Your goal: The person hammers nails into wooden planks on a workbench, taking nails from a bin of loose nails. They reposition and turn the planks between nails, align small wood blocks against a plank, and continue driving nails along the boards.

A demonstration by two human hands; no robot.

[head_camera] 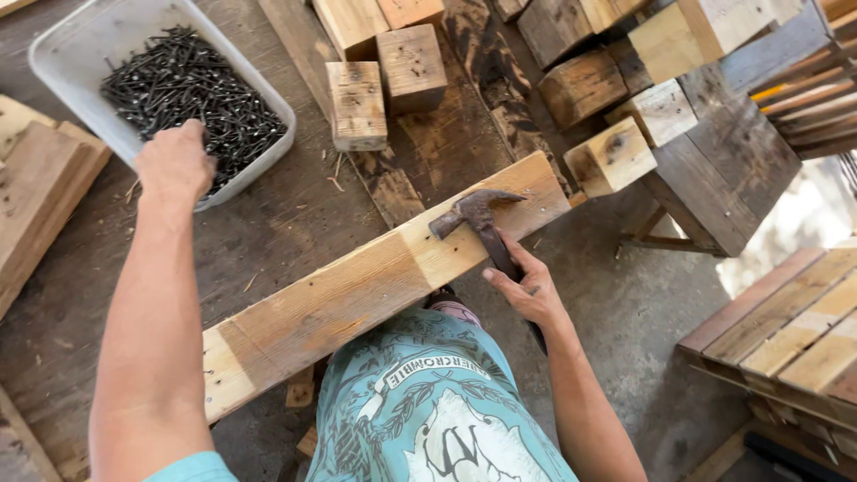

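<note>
Nearest the body, right hand [528,287] is gripping a rusty claw hammer [480,220], its head resting on a long pale wooden plank [357,286] lying across the workbench. Farther off, left hand [176,161] is reaching into a white plastic tub [67,55] of black nails [192,85], fingers hidden, grip unclear. Beyond, square wooden blocks [384,76] are sitting.

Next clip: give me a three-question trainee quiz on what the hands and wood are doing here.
1. True or false: the right hand holds the hammer with its head resting on the plank.
2. Where is the left hand? A) at the tub of nails B) on a wooden block C) on the plank
3. Fill in: the nails are ____ in colour.

Key: 1 true; 2 A; 3 black
</note>
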